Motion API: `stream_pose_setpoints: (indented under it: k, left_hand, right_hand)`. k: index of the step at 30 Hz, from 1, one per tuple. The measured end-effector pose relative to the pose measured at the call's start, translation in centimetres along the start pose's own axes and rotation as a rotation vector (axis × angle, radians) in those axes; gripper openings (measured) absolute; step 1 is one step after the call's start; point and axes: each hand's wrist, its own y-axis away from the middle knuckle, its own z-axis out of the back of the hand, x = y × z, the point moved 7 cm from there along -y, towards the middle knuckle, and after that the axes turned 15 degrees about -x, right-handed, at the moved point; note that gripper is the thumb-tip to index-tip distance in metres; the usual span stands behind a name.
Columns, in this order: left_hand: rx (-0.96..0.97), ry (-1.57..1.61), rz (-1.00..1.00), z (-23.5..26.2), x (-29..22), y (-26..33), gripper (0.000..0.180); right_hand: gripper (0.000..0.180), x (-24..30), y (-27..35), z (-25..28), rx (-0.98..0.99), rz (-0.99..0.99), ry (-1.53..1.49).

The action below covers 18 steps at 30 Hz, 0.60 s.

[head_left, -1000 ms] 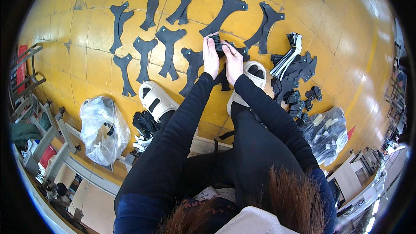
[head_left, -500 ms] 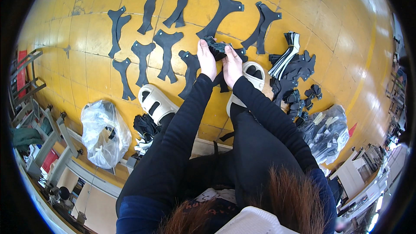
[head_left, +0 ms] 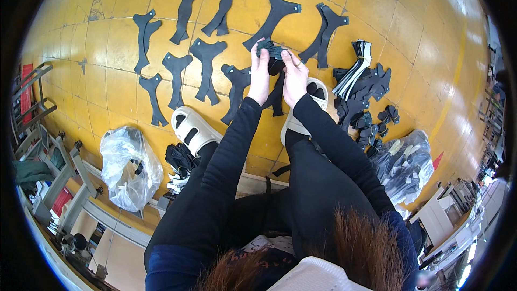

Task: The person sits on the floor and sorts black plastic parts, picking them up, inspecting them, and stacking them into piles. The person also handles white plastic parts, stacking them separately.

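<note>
Plastic bag (head_left: 131, 180), clear and crumpled, sits on the yellow floor (head_left: 116, 89) at left. Next come black forked pieces (head_left: 205, 64) in rows and a beige sandal (head_left: 202, 134). Mid-view, the grips of the left hand (head_left: 259, 78) and right hand (head_left: 295, 82) clasp a dark, green-edged bundle (head_left: 273, 50) between them. Farther right lie a black-and-white stack (head_left: 356, 70) and another filled bag (head_left: 406, 167).

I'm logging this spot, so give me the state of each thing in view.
Left hand: closed on bundle
Right hand: closed on bundle
Bundle: held in both hands
Floor pieces: laid flat, spread out
Striped stack: fanned out
Left bag: crumpled
Right bag: holding dark items
Sandals: worn
</note>
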Motion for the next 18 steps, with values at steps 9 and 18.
stream_pose_setpoints:
  k: [9, 18]
  left_hand:
    - [-0.113, 0.094, 0.005, -0.3, -2.1, 0.2, 0.031]
    - [-0.279, -0.01, -0.131, -0.3, -3.3, 0.7, 0.036]
  right_hand:
    - [0.027, 2.4, 1.7, -2.1, 0.113, 0.208, 0.187]
    - [0.026, 1.9, 3.5, -2.4, 0.049, 0.175, 0.17]
